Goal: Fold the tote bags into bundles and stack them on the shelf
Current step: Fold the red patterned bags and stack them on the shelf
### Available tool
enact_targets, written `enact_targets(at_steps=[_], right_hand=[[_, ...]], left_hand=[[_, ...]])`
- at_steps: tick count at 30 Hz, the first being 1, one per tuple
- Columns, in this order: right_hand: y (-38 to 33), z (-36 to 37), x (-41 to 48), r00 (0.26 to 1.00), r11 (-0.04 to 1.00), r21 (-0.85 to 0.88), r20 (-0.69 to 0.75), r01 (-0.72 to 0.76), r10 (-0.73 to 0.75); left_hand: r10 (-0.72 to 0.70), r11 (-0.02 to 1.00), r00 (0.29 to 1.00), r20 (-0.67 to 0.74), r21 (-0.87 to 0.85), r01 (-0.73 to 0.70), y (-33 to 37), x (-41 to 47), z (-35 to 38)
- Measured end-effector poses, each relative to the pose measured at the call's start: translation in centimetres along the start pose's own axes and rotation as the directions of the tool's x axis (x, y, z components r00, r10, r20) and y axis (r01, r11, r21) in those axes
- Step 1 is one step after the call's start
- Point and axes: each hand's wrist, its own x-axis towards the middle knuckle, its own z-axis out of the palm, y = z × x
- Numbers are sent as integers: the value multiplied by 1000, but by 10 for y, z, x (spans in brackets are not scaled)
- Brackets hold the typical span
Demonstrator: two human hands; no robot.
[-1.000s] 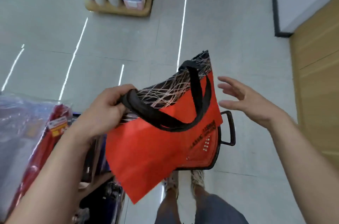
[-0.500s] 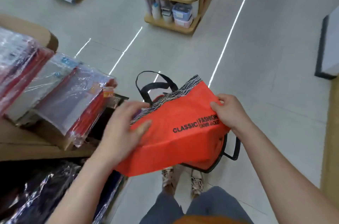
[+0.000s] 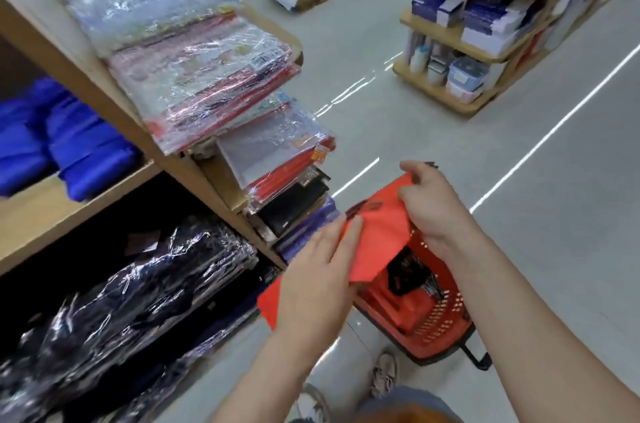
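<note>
Head view: the bag (image 3: 377, 232), orange-red with a strip of dark print at its upper left edge, sits in the lower centre of the frame, held in the air above a basket (image 3: 440, 325). It looks partly folded; one corner sticks out below the left hand (image 3: 315, 284). That hand lies flat on the cloth, fingers straight and close together. The right hand (image 3: 429, 204) grips the bag's upper right edge, fingers curled and clamped on the cloth.

The bag's left edge is near the end of the shelf (image 3: 194, 176), just beside the packs stacked there. To the right and above lies open floor (image 3: 554, 232). The red basket holds more orange and dark cloth, and stands by the person's shoe (image 3: 384, 374).

On the shelf, clear-wrapped packs (image 3: 194, 76) fill the upper left, blue bundles (image 3: 69, 145) the left edge, dark wrapped packs (image 3: 121, 301) the lower left. The floor is pale grey and glossy with bright light streaks. A second stocked rack (image 3: 485, 41) stands upper right.
</note>
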Motion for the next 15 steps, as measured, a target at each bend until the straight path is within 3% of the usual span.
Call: enact_targets(at_steps=[2,3,6,8,10,12,15], right_hand=[[-10,23,-18,988,983,182,155,-29,1],[-14,37,-31,967,977,210,256,-43,-13],[-19,68,-71,869,979,-109,485,171,-98],[-10,94,-96,782,847,-384,621,368,-58],[11,125,-117,716,569,-565,695,597,-62],[26,149,-134,699,278,-646,694,711,-173],[23,156,-144,705,130,-697,673,706,-224]], left_hand=[[-319,932,943,-99,-215,293,-21,-3,-21],[-463,831,882,-86,-389,398,-32,-8,-33],[-744,327,657,125,-789,520,-57,-21,-57],[-772,67,577,266,-869,490,-71,-35,-64],[-758,-104,534,374,-878,467,-78,-51,-71],[-727,-216,517,452,-865,452,-84,-68,-82],[-632,-254,560,536,-826,503,-99,-99,-93]])
